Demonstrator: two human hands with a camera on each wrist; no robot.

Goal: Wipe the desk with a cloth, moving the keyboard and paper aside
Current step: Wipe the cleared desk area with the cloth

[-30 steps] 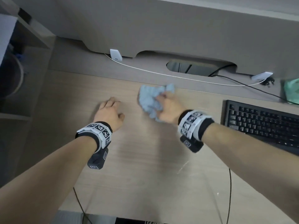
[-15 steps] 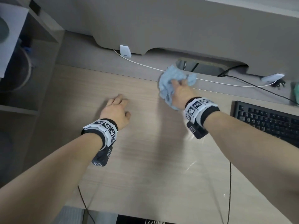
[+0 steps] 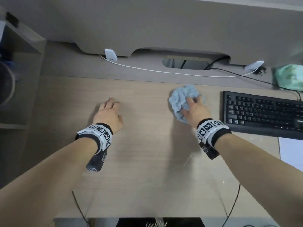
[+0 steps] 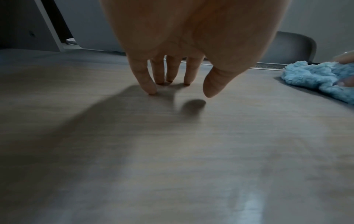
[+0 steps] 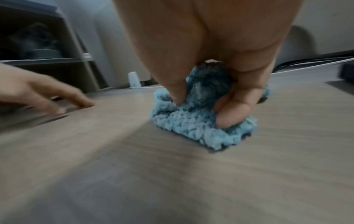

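A crumpled light-blue cloth lies on the wooden desk, and my right hand grips it with fingers and thumb dug into its folds. To the right of that hand sits a black keyboard. A white sheet of paper lies just in front of the keyboard at the right edge. My left hand rests with straight fingertips on the bare desk, well left of the cloth, holding nothing.
Along the grey back strip run a white cable, a white plug, a black cable and an oval cable slot. A green bundle sits far right. A shelf unit stands at the left.
My right hand has carried the cloth from the middle of the desk up toward the back strip, then rightward and nearer the keyboard. The left hand has stayed planted.
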